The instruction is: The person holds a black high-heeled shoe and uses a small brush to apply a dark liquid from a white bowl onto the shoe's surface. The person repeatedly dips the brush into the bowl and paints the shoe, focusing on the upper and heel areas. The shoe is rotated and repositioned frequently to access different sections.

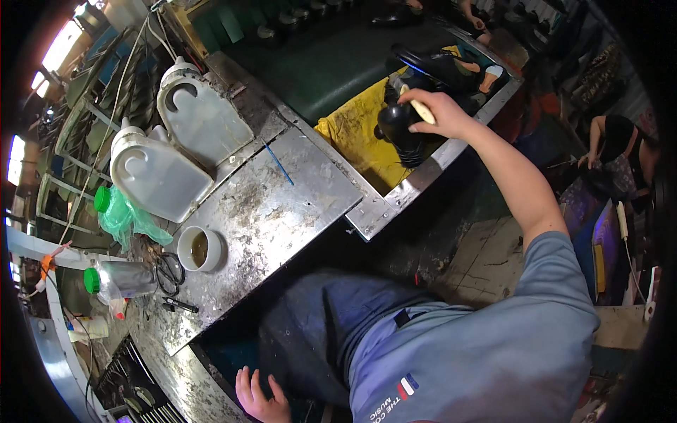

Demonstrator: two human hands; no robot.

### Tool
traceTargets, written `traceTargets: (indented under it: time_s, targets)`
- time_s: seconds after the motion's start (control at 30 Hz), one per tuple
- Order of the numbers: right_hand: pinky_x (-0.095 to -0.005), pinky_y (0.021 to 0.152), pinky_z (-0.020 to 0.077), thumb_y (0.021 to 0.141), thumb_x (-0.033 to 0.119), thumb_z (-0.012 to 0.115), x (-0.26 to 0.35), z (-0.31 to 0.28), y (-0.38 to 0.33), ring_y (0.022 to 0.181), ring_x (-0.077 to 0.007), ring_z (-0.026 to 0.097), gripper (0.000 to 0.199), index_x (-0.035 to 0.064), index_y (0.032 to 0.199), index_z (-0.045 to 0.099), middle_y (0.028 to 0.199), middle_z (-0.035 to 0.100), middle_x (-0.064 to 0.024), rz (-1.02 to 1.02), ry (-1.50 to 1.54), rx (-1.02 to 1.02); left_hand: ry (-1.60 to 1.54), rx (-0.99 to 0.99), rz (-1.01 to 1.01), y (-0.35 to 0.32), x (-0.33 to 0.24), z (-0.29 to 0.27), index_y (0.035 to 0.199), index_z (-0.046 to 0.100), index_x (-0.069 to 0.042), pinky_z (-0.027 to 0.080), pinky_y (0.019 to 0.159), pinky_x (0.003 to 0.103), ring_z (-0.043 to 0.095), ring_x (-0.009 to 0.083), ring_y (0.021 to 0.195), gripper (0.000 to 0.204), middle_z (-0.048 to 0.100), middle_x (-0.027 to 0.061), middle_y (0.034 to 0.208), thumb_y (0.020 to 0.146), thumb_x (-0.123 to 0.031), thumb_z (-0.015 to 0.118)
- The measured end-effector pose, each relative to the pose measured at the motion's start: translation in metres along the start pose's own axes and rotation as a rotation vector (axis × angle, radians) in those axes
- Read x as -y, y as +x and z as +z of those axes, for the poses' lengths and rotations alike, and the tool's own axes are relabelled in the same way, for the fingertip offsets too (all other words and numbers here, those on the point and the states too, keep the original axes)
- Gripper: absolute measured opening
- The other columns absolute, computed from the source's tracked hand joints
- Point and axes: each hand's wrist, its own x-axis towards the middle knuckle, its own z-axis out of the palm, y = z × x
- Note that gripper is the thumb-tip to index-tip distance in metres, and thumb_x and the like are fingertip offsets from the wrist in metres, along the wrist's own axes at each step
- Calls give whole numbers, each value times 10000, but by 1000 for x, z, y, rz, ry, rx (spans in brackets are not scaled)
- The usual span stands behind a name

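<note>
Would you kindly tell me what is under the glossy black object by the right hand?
Yellow sheeting shows beside the glossy black object near the right hand; whatever lies directly underneath is hidden.

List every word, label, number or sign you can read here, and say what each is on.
Grey-blue shirt: printed lettering, partly readable, beside a small red, white and blue mark; I won't copy the words.
Black marker pen: pale marking, too small to read.
I can make out no other text.

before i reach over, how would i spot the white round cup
Find the stained silver metal worktop. Near its left edge, beside the black-handled scissors, stands the white round cup. Unlike its neighbours, it is open-topped, with brownish liquid inside.
</note>
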Motion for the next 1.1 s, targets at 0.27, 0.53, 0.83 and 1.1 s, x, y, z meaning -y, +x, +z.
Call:
traceTargets:
  time_s: [0.27, 0.53, 0.83, 1.1]
  targets:
    - [-325, 738, 592, 762, 358, 877, 121, -30, 13, 780, -195, 733, 598, 157, 1276, 647, 1027, 736, -68, -344, 201, -499, -327, 10, 56, 46, -43, 33, 1241, 641, 4, 507, 989, 440, 643, 373, 1147, 418, 667, 200, 1256, 872, -151, 760]
    - [-386, 820, 607, 754, 282, 826, 281, 3, 16, 866, -266, 750, 543, 84, 1240, 686, 1102, 757, -104, -704, 583, -598, -864, -95, -179, 102, -115, 50, 1593, 197, 25, 329, 1177, 451, 401, 357, 1444, 1203, 370, 185, 1592, 695, -257, 946]
    - [-440, 624, 535, 646, 252, 841, 405, 89, -6, 724, -341, 675, 556, 17, 1089, 601, 760, 638, -125, -777, 827, -343, -1481, -327, -613, 27, -45, 52, 1477, 401, 36, 464, 1089, 421, 578, 278, 1227, 912, 549, 157, 1380, 780, -330, 862]
    - [-387, 619, 556, 877, 415, 778, 361, 116, 80, 697, -296, 712, 302, 133, 975, 732, 765, 711, -100, -608, 565, -153, -1908, -315, -761, -106, -32, 28, 1461, 471, 45, 516, 1058, 505, 635, 358, 1213, 856, 605, 227, 1370, 742, -215, 855]
